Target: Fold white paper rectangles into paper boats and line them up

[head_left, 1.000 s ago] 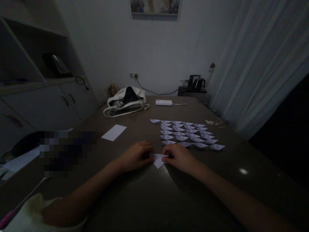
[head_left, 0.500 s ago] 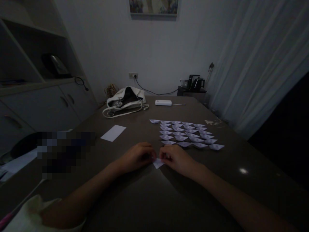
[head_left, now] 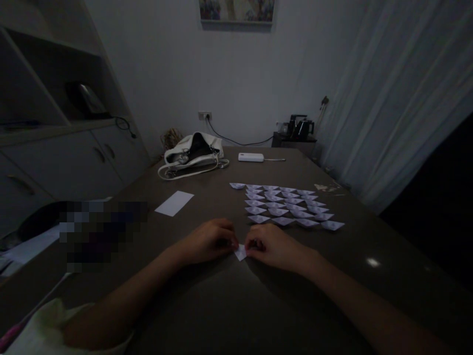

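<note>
Between my two hands is a small folded piece of white paper (head_left: pixel 241 252), its lower corner pointing toward me. My left hand (head_left: pixel 212 240) pinches its left side between thumb and fingers. On the other side, my right hand (head_left: pixel 272 245) pinches the right edge, the fingertips close to those of the left. Parts of the paper are hidden behind the fingers. Beyond my right hand, several white paper boats (head_left: pixel 288 207) are lined up in rows on the dark table (head_left: pixel 236 305). A flat sheet of white paper (head_left: pixel 174 203) lies past my left hand.
A white handbag (head_left: pixel 195 153) rests at the table's far left, with a white power bank (head_left: pixel 251 157) and short cable right of it. Papers and a blurred patch occupy the left edge. A black kettle (head_left: pixel 303 129) stands behind, near the curtain (head_left: pixel 399 88).
The hands remain pinched on the paper and have shifted very slightly. Less of the folded paper shows between the fingers now. Everything else on the table stays in place.
</note>
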The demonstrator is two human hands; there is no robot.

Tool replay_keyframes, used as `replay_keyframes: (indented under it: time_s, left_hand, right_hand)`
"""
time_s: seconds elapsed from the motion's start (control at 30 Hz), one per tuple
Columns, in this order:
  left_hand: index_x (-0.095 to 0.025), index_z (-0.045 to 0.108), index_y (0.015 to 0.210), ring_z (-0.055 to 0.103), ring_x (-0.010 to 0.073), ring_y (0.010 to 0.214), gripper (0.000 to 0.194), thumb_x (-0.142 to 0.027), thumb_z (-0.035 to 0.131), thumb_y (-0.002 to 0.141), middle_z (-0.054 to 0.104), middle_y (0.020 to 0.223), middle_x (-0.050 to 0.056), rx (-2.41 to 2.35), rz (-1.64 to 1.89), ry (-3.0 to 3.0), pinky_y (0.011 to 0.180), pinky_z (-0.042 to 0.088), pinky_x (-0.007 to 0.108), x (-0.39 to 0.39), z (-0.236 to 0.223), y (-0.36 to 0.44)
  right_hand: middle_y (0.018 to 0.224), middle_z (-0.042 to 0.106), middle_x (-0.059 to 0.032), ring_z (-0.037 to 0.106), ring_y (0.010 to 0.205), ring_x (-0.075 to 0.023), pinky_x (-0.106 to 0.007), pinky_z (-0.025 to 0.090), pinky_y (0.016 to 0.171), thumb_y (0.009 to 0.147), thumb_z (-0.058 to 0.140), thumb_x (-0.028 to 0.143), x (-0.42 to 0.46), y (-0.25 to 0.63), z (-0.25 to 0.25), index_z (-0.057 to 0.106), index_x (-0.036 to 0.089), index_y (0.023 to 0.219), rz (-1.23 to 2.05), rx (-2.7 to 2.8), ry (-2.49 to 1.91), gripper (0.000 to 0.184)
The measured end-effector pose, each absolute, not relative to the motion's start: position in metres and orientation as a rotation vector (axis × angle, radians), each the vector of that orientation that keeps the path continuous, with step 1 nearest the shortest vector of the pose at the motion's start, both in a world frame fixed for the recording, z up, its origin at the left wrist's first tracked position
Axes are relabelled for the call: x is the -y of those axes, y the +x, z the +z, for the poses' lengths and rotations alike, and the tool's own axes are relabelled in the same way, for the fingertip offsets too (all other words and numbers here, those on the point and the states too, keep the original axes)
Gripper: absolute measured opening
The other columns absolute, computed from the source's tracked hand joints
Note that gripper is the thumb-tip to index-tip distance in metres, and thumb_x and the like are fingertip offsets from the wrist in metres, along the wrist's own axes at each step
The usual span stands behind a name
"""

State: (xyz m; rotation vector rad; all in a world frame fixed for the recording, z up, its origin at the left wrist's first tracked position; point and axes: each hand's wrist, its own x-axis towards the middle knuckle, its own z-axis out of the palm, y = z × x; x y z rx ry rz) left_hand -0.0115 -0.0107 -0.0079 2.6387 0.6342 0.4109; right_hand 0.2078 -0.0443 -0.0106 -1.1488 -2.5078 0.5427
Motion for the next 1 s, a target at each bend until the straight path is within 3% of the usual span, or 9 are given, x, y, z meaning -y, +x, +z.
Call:
replay_keyframes:
  time_s: [0.27,0.8,1.0]
  left_hand:
    - [-0.016,0.067,0.094,0.060,0.0153,0.083,0.016,-0.014,0.052,0.089,0.064,0.090,0.006,-0.669,0.454,2.500,0.072,0.045,0.023,0.0100,-0.0104,-0.0089]
    - [-0.017,0.069,0.093,0.061,0.0171,0.087,0.011,-0.021,0.063,0.084,0.063,0.094,0.006,-0.641,0.373,2.413,0.074,0.045,0.025,0.0063,-0.0118,-0.0103]
    - [-0.018,0.070,0.096,0.061,0.0171,0.088,0.014,-0.022,0.063,0.084,0.063,0.096,0.006,-0.617,0.361,2.414,0.077,0.045,0.025,0.0065,-0.0107,-0.0112]
  right_hand:
    - [0.077,0.065,-0.0021,0.057,0.068,-0.0124,-0.021,0.038,0.061,0.078,0.063,0.010,0.0440,0.2110,-0.0091,0.069,0.016,0.087,0.553,2.532,-1.134,0.012]
    - [0.075,0.066,-0.0013,0.056,0.065,-0.0118,-0.021,0.036,0.058,0.074,0.060,0.007,0.0468,0.2120,-0.0042,0.068,0.016,0.087,0.508,2.569,-1.148,0.018]
    - [0.076,0.065,-0.0015,0.056,0.065,-0.0124,-0.021,0.035,0.057,0.074,0.066,0.016,0.0475,0.2124,-0.0053,0.067,0.015,0.087,0.481,2.577,-1.156,0.013]
